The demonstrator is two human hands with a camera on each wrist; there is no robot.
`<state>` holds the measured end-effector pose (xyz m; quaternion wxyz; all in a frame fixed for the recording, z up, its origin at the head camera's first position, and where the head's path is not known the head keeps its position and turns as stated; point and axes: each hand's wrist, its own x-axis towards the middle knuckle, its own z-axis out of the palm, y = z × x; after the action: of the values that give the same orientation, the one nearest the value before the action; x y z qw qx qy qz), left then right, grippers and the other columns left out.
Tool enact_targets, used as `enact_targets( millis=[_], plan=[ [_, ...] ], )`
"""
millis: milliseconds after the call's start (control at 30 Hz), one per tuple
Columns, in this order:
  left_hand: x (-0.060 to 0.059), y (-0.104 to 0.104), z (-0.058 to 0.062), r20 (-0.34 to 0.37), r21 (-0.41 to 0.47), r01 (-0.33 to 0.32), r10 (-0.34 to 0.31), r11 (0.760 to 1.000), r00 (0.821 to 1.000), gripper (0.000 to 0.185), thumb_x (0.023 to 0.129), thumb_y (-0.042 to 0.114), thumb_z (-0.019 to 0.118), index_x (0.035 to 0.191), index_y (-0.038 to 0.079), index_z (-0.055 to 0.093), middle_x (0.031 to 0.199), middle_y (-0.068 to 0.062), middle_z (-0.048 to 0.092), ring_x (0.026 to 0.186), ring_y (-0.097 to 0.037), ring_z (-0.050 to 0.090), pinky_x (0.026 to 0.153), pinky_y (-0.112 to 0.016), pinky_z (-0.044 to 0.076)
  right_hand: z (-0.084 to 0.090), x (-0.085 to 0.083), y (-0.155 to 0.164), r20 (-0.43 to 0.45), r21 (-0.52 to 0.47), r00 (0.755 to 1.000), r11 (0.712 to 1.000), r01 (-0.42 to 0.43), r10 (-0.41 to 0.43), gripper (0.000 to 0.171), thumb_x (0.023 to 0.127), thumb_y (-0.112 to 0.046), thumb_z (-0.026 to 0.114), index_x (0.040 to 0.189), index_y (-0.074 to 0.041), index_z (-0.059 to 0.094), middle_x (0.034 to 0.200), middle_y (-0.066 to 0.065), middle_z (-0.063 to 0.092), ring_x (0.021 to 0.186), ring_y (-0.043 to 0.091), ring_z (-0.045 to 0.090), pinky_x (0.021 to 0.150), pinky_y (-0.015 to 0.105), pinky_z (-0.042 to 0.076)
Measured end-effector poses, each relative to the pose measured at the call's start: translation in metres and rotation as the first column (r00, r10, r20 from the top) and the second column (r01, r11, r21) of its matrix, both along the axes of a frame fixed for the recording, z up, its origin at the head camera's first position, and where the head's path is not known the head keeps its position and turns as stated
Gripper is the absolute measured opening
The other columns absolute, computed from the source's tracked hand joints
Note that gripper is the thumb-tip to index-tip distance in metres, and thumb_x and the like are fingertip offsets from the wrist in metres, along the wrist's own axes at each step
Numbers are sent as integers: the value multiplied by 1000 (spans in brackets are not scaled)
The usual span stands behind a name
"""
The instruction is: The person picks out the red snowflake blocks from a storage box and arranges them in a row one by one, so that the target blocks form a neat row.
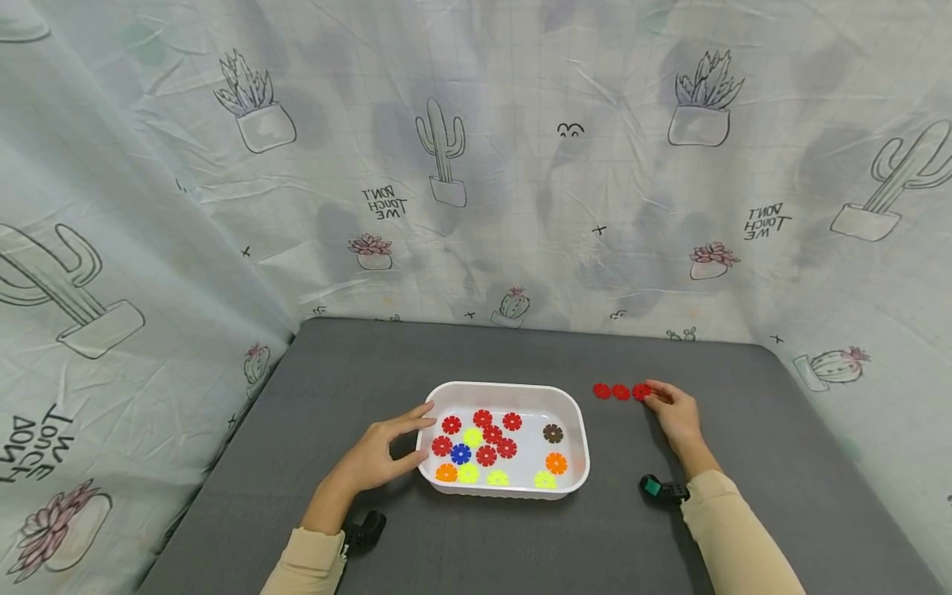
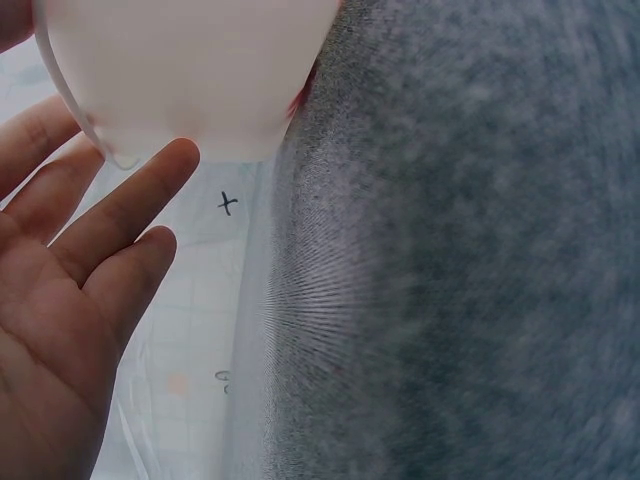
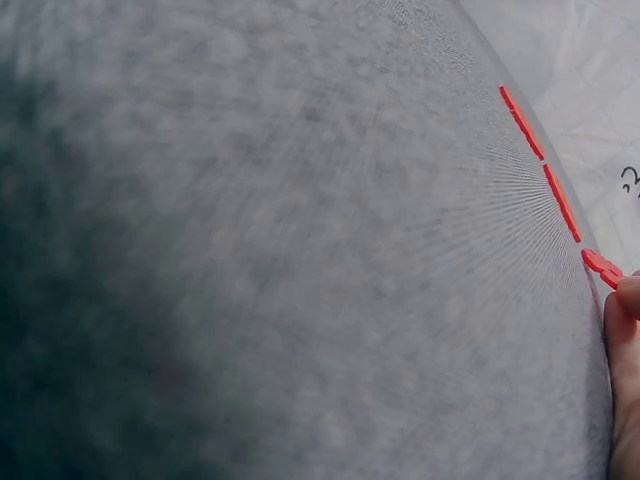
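My left hand (image 1: pixel 383 454) rests open against the tray (image 1: pixel 576 413); my right hand (image 1: pixel 673 411) seemingly pinches the red disc (image 1: pixel 641 392); I should align it squarely with the row.

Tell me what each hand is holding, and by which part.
The left hand steadies the white plastic tray with straight fingers against its left wall. The right hand touches the edge of the rightmost red flower-shaped disc; a grip cannot be told.

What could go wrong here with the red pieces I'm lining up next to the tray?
The right hand touches the end piece of the red row; a small nudge may shove it into its neighbours and skew the line. The left hand only rests straight fingers against the white tray, so the tray might slide if bumped.
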<state>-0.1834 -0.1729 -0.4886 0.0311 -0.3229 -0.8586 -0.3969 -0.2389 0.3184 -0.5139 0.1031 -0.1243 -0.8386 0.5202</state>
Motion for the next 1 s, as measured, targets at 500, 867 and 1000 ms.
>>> enact_targets(
  millis=[500,867,1000],
  plan=[
    [0,1,3,-3,-15,-12,12,1000,1000,47,79,30,65,123,13,56,138,-1,43,124,-19,44,95,-50,39,-3,0,-2,-19,171,999,984,42,-39,37,85,-10,57,121,-3,55,115,18,58,81,-10,46,65,3,38],
    [2,1,2,-26,-16,-13,12,1000,1000,46,80,27,65,122,12,56,138,-2,43,122,-20,45,94,-50,40,-1,3,-6,-47,61,997,996,68,-66,41,84,-8,59,124,0,51,120,20,56,98,8,54,70,-2,35],
    [2,0,2,-18,-10,-12,12,1000,1000,45,80,25,65,123,13,56,138,-1,43,122,-19,46,94,-49,41,5,6,-9,-46,54,999,998,21,-19,45,86,-12,58,128,0,46,125,20,52,113,29,50,69,-2,35]
  ],
)
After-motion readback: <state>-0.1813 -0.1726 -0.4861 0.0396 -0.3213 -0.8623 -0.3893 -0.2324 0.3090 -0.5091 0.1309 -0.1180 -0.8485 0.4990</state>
